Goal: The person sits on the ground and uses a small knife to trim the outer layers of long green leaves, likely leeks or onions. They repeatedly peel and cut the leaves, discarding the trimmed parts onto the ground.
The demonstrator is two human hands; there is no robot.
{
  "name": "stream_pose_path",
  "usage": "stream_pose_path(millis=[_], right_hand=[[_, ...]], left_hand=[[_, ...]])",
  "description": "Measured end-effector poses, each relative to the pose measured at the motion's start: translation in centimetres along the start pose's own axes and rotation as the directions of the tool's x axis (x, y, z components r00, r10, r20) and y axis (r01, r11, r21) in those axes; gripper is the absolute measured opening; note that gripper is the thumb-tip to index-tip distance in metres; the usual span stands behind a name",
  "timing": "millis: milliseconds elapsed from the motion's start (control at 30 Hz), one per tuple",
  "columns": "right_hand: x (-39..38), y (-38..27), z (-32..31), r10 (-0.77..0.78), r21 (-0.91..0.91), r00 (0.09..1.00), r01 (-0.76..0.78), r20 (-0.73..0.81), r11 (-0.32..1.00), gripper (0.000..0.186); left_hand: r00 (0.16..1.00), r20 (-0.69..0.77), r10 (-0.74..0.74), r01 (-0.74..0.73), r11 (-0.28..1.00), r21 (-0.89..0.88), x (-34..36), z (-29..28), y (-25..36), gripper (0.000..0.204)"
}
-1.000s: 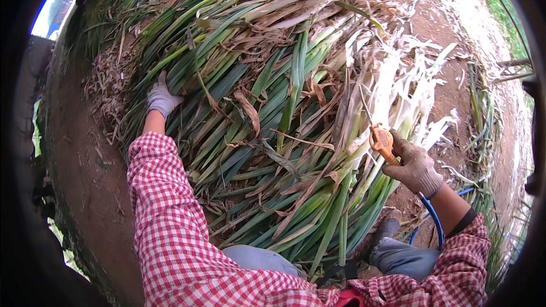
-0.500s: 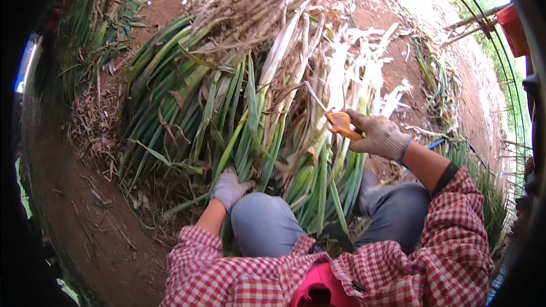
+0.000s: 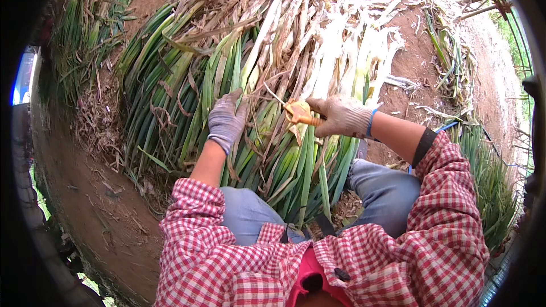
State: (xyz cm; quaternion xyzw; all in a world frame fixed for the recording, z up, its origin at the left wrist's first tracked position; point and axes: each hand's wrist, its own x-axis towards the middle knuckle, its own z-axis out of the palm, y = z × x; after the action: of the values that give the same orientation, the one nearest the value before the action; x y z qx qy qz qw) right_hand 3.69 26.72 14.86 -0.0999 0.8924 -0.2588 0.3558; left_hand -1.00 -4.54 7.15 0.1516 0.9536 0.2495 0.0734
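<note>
A heap of long green onions (image 3: 170, 96) lies before me, with pale stalks on the far side, green leaves nearer and dry brown leaves mixed in. My left hand (image 3: 227, 120), in a grey glove, rests on the leaves near the middle, its fingers stretched out and thumb apart. To its right, my right hand (image 3: 340, 116), in a pale glove, is closed around an orange-handled tool (image 3: 300, 112). From the tool a thin pale tip points up and left over the stalks. Its exact kind cannot be made out.
My knees (image 3: 380, 193) are bent at the near side of the heap. More green onions (image 3: 82, 45) lie at the far left, and others (image 3: 480, 176) at the right. Brown soil (image 3: 108, 216) with dry scraps surrounds them. A metal frame (image 3: 483, 3) stands at the far right.
My left hand has come up from beside my knee onto the leaves. My right hand has moved left with the orange-handled tool, so the hands are closer together. The view has shifted slightly.
</note>
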Motion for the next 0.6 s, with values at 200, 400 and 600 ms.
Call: stream_pose_path(millis=[200, 400, 600], right_hand=[[5.6, 2.0, -5.7, 0.086, 0.299, 0.995, -0.070, -0.042, 0.952, 0.085], [12.6, 5.6, -8.9, 0.074, 0.284, 0.954, 0.012, -0.289, 0.959, 0.076], [18.1, 9.5, -12.7, 0.249, 0.464, 0.912, -0.075, -0.327, 0.883, 0.066]], left_hand=[[0.992, 0.033, -0.120, 0.114, 0.984, 0.136, 5.8, 3.8, -1.2, 0.044], [0.891, 0.198, -0.409, 0.320, 0.874, 0.366, 8.1, 2.9, -0.7, 0.055], [0.898, 0.182, -0.401, 0.337, 0.892, 0.302, 8.8, 3.7, -0.4, 0.052]])
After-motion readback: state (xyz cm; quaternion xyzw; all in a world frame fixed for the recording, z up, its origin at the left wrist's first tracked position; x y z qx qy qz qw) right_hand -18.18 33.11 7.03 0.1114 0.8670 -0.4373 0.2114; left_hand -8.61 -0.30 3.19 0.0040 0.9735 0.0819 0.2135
